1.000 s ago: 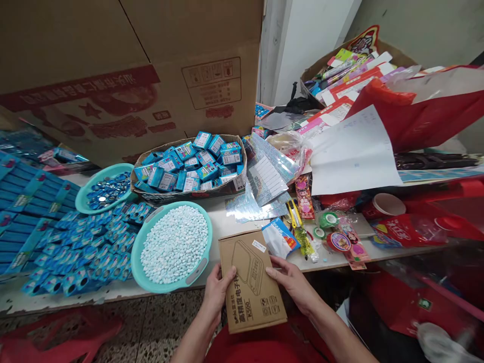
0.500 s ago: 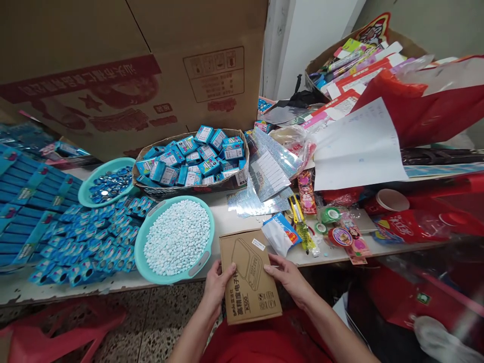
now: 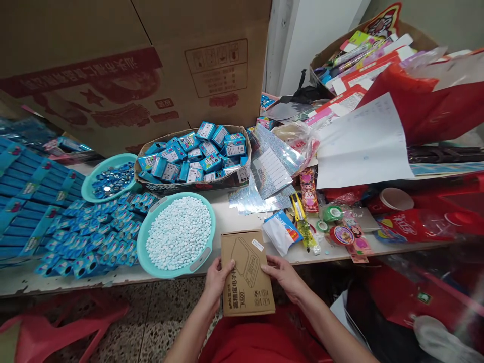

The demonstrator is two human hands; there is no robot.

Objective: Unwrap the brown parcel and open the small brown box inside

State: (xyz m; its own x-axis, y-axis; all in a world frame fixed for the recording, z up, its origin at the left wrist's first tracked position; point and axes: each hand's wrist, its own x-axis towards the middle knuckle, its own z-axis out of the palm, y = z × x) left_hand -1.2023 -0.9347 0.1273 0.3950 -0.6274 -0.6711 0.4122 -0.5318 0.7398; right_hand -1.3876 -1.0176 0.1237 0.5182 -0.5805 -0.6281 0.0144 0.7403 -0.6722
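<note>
Cardboard box [image 3: 246, 275] printed "K500"; left hand [image 3: 215, 280], right hand [image 3: 285, 276] gripping sides

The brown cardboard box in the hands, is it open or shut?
Shut. The brown cardboard box shows flat printed top, no raised flap; left hand and right hand grip its sides.

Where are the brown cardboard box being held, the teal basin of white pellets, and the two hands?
brown cardboard box [image 3: 247, 275]: head view, printed top face.
teal basin of white pellets [image 3: 145, 237]: head view, left rim.
left hand [image 3: 216, 282]: head view, back of hand.
right hand [image 3: 284, 276]: head view, back of hand.
</note>
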